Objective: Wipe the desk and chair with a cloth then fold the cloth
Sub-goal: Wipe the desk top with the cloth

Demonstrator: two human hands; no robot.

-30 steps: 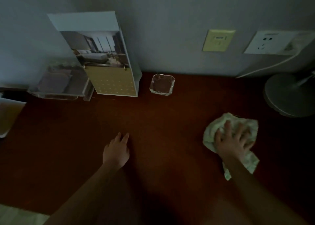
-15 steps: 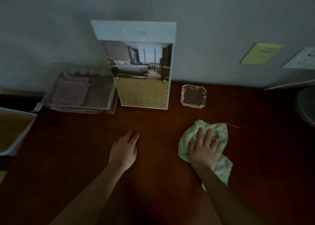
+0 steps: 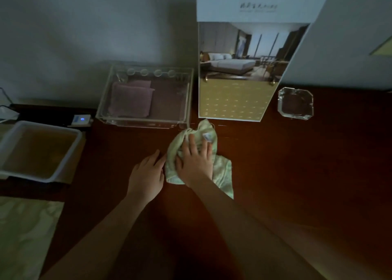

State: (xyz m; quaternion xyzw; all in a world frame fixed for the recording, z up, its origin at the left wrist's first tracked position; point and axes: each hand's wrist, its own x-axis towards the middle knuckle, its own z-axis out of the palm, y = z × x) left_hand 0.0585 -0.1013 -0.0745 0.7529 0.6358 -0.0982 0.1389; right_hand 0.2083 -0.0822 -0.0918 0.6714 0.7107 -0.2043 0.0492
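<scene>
Cloth (image 3: 200,132), pale green and crumpled, lay on the dark wooden surface (image 3: 297,173) near the middle of the view. The right hand (image 3: 196,163) pressed down on it with fingers (image 3: 192,143) spread wide and straight. At the cloth's 9 o'clock the left hand (image 3: 146,177) rested flat on the wood, fingers relaxed and holding nothing; whether they touched the cloth's edge I could not tell. A clear tray (image 3: 144,123) stood at 11 o'clock, a picture card (image 3: 239,67) at 1 o'clock, a glass ashtray (image 3: 295,103) at 2 o'clock.
</scene>
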